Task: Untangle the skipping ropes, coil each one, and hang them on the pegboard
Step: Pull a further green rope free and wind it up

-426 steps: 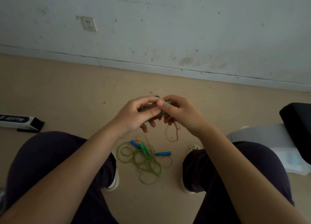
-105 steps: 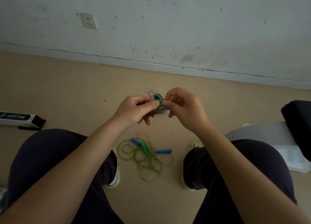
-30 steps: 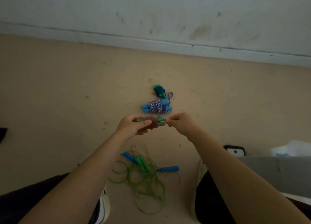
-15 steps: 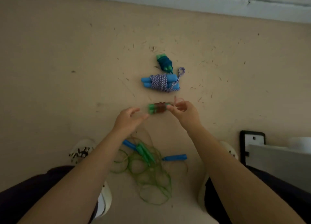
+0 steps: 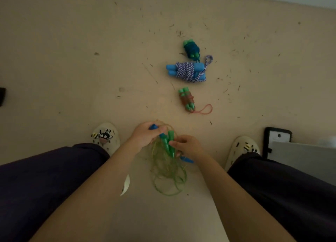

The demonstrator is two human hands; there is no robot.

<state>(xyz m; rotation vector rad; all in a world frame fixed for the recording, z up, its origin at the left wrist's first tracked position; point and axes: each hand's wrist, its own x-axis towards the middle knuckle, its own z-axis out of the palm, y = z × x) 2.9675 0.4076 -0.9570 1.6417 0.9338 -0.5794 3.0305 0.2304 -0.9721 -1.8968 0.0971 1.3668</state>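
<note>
Our left hand [image 5: 145, 135] and right hand [image 5: 189, 147] both grasp the tangled green rope [image 5: 167, 169]; three coiled bundles [image 5: 187, 71] lie at twelve o'clock.

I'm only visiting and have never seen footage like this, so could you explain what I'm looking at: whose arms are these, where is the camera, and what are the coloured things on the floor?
There is no machine here. A person wears a camera on the head, looking down at their own arms, knees and shoes. On the beige floor ahead lie three skipping ropes already wound into bundles: a dark blue bundle with green handles, a blue-and-white rope around blue handles, and a reddish rope around green handles. Nearer, between the feet, both hands work on a loose tangle of green cord. The left hand grips a blue handle; the right hand holds by the green handles. No pegboard is in sight.
</note>
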